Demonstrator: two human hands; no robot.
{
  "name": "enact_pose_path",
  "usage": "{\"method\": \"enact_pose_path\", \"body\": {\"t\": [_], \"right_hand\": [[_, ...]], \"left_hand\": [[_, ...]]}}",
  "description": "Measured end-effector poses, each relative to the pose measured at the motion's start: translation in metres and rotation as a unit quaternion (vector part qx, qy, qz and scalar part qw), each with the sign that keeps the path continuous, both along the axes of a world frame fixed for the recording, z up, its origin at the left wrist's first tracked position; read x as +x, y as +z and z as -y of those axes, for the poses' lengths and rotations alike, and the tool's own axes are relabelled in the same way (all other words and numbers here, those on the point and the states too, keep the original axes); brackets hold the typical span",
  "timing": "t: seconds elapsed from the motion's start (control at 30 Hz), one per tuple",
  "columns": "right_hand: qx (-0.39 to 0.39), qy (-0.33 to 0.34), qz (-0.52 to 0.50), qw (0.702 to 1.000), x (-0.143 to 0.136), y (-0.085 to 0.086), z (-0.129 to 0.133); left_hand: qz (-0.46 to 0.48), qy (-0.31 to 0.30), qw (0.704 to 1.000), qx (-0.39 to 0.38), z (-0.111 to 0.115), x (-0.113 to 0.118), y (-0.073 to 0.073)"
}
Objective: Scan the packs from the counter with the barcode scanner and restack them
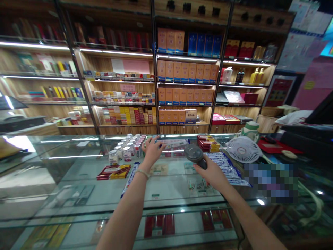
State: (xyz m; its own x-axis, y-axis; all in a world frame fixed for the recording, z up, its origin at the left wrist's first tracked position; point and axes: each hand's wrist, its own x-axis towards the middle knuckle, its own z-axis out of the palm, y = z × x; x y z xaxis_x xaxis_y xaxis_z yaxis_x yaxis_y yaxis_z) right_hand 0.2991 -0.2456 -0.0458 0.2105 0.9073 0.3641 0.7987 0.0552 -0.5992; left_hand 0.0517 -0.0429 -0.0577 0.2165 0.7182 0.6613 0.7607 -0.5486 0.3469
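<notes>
Glass-topped bench [109, 194], display goods visible beneath the pane. Left grip [153, 150], a bare hand with a pale bracelet [143, 173] at the wrist: fingers pinched on the left end of one slim, blue-ended packet [177, 142], which lies crosswise towards the far edge. Right grip [204, 169]: clasped round the handle of a dark handheld scanner [194, 152], its head above the glass, pointing towards the far edge. Left of the left grip, near the far edge: a cluster of white-lidded jars [127, 154]. Nearer the near edge: red-and-yellow packs [113, 172], with a blue-and-white packet [130, 181] lying slantwise beside them. Towards the right edge: a second red-and-yellow stack [208, 143], a row of blue-and-white packets [225, 167] reaching towards the near edge, and a white fan [243, 149]. Beyond the far edge: stocked wooden shelves [182, 126].
</notes>
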Motion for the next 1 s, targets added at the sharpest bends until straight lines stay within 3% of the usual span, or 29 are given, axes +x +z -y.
{"method": "enact_pose_path", "body": {"t": [0.23, 0.33, 0.47, 0.7, 1.0], "right_hand": [[-0.055, -0.021, 0.181, 0.982, -0.019, -0.002, -0.006], [0.013, 0.005, 0.254, 0.967, -0.026, -0.015, -0.015], [0.1, -0.007, 0.326, 0.94, -0.031, -0.032, -0.029], [0.101, 0.025, 0.368, 0.924, -0.039, -0.041, -0.046], [0.057, 0.079, 0.331, 0.939, -0.038, -0.047, -0.046]], "left_hand": [[0.0, 0.005, 1.0, 0.004, 0.003, 0.001, 0.0], [-0.004, 0.017, 1.0, 0.003, 0.007, 0.002, 0.001], [-0.015, 0.033, 0.999, -0.002, 0.011, 0.004, 0.004], [-0.028, 0.036, 0.999, -0.004, 0.013, 0.004, 0.005], [-0.03, 0.036, 0.999, 0.017, 0.013, 0.004, 0.002]]}}
